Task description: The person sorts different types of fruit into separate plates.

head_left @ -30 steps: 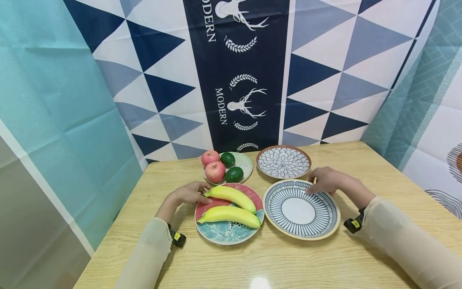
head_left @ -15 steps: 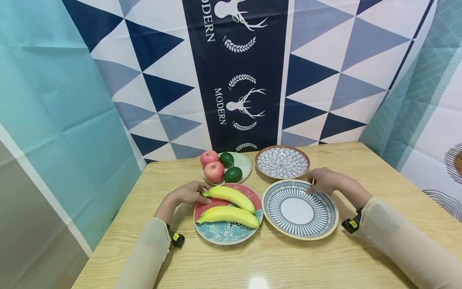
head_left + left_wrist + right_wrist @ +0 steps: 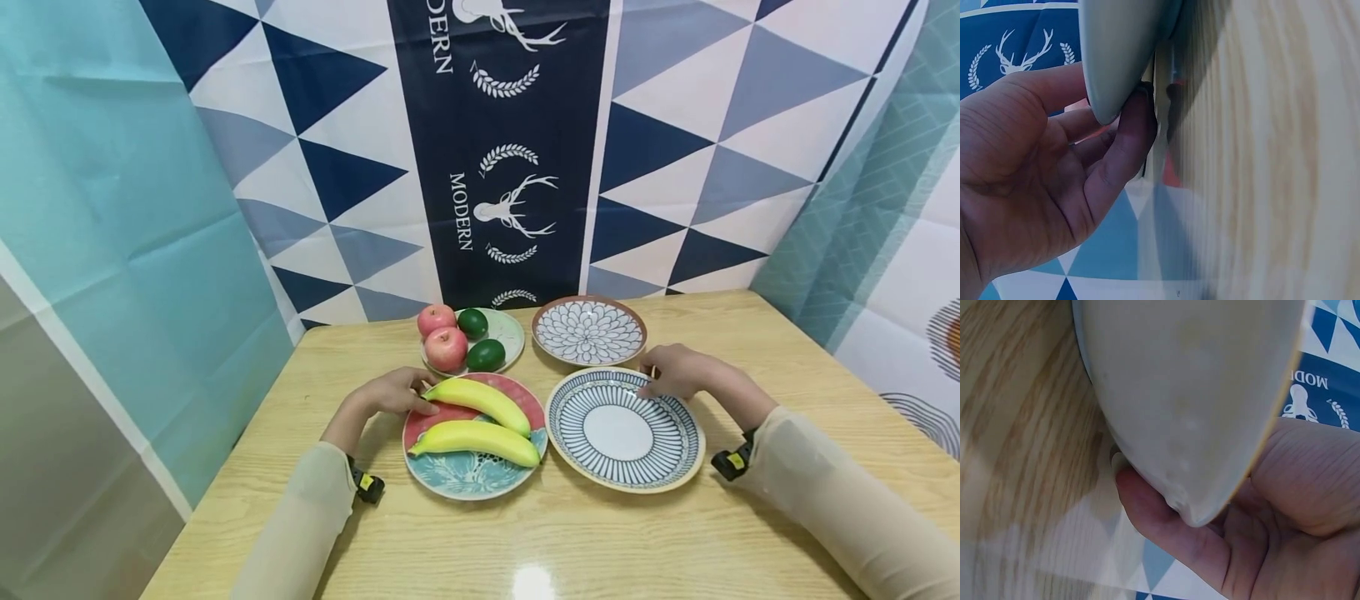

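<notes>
My left hand (image 3: 393, 391) pinches the upper left rim of a red and teal plate (image 3: 465, 485), thumb above and fingers beneath. Two yellow bananas (image 3: 476, 442) lie across that plate, the upper one's stem close to the thumb. To the right, my right hand (image 3: 678, 372) grips the upper right rim of a blue-striped plate (image 3: 619, 433) with a white centre and nothing on it. In the left wrist view, fingers (image 3: 1132, 134) reach under the plate's pale underside (image 3: 1119, 56). The right wrist view shows a finger (image 3: 1160, 515) curled below the striped plate's underside (image 3: 1179, 394).
Behind the left plate stands a pale green plate (image 3: 512, 335) with two pink apples (image 3: 446, 349) and two green oval fruits (image 3: 486, 355). A brown-rimmed flower-patterned plate (image 3: 589, 332) is behind the striped one. Patterned cloth (image 3: 517, 167) hangs along the wooden table's (image 3: 450, 550) back edge.
The head view has shifted slightly, so the table and plates appear a little higher. Both hands keep their hold on the plate rims, and no object has visibly moved on the table.
</notes>
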A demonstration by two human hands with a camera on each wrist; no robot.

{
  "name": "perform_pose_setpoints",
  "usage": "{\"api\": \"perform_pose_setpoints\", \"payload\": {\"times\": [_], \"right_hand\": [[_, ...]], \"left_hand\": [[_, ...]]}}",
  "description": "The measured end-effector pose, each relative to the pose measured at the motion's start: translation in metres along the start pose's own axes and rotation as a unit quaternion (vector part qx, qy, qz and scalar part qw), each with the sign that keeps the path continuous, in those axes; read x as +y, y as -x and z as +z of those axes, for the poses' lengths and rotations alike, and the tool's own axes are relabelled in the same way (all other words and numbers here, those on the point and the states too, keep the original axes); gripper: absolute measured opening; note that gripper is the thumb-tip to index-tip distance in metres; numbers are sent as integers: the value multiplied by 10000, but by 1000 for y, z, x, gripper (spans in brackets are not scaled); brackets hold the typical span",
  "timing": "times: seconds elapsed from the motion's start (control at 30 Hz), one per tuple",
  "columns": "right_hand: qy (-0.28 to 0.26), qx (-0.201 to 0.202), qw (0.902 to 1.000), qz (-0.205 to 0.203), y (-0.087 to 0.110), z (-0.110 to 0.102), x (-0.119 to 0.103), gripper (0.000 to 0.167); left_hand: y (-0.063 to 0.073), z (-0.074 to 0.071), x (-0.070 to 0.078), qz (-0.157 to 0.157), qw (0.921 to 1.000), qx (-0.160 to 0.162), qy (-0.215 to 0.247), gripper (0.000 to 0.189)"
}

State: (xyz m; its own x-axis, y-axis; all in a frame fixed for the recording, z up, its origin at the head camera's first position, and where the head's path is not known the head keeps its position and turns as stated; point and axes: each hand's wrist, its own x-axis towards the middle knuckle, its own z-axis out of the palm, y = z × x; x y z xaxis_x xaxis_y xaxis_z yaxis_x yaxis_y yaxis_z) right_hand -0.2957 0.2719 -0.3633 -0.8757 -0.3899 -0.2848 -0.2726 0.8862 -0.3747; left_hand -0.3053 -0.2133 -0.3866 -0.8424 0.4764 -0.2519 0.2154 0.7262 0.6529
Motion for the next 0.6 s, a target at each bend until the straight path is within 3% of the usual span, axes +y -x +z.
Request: {"api": "perform_pose_setpoints", "payload": {"times": [0.2,0.43,0.6], "right_hand": [[-6,-4,10000,65,4,-2,0,21],[30,6,10000,58,3,0,2,20],[15,23,10000,-21,2,0,2,21]], "left_hand": [[1,-1,4,-26,10000,-30,-17,45],[13,-11,10,4,9999,-131,97,54],[26,-22,24,-14,9976,399,-565,52]]}}
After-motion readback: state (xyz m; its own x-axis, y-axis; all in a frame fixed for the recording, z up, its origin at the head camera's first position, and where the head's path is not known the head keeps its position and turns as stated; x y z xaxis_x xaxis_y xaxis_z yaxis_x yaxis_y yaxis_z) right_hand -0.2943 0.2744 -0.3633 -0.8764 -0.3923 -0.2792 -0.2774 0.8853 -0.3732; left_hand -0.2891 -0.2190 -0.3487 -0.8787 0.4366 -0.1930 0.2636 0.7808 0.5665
